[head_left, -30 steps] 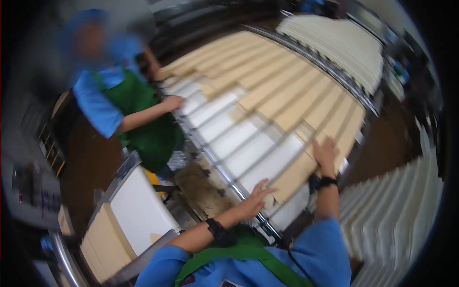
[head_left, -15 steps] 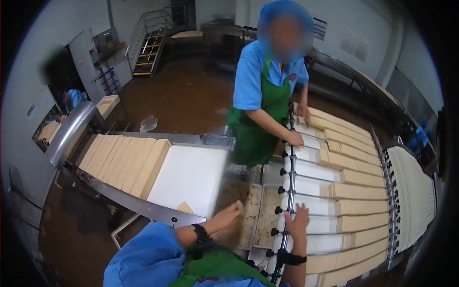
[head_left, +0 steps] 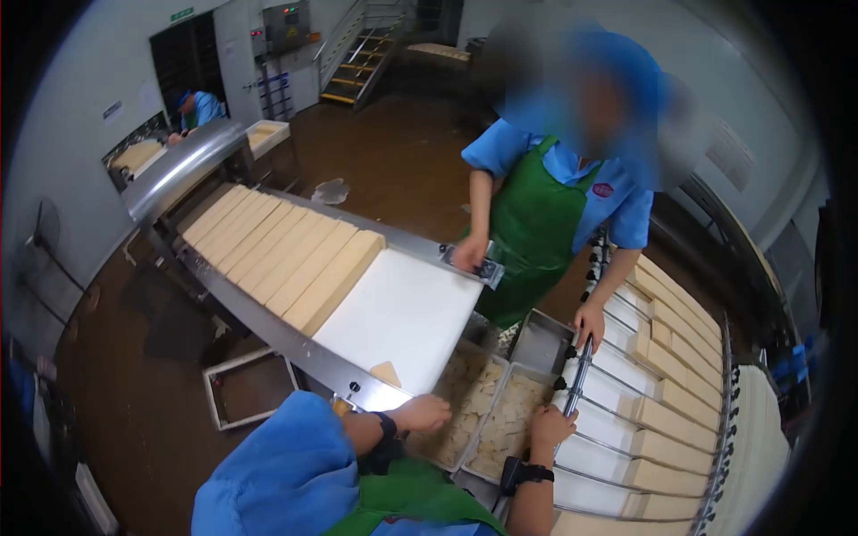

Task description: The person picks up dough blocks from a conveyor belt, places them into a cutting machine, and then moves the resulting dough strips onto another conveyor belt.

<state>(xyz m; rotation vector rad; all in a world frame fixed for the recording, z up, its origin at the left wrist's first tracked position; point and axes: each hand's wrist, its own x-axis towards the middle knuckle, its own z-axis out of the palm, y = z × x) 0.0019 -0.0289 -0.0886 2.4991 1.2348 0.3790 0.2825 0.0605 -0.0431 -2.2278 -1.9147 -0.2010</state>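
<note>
My left hand point(head_left: 424, 414) is beside the near end of the left conveyor, over a bin of pale scraps point(head_left: 462, 406). Its fingers are curled in, and whatever they may hold is hidden. A small pale offcut point(head_left: 386, 373) lies on the white belt point(head_left: 393, 308) close by. My right hand point(head_left: 551, 429) has its fingers around the metal rail point(head_left: 579, 382) edging the right conveyor. Below and between my hands is a second bin of scraps point(head_left: 509, 429). Pale rectangular blocks point(head_left: 651, 415) sit in lanes between thin rods on the right conveyor.
A row of long pale slabs point(head_left: 277, 246) lies on the left conveyor. Opposite stands a co-worker in a green apron point(head_left: 536, 232), one hand at the conveyor's end plate, the other on the rail. An empty metal tray point(head_left: 543, 339) adjoins the bins. Another person point(head_left: 201, 109) works farther back.
My view has swung right-to-left toward the left conveyor. My right hand's spread fingers have closed at the rail. The co-worker has moved one hand from the right conveyor to the left conveyor's end.
</note>
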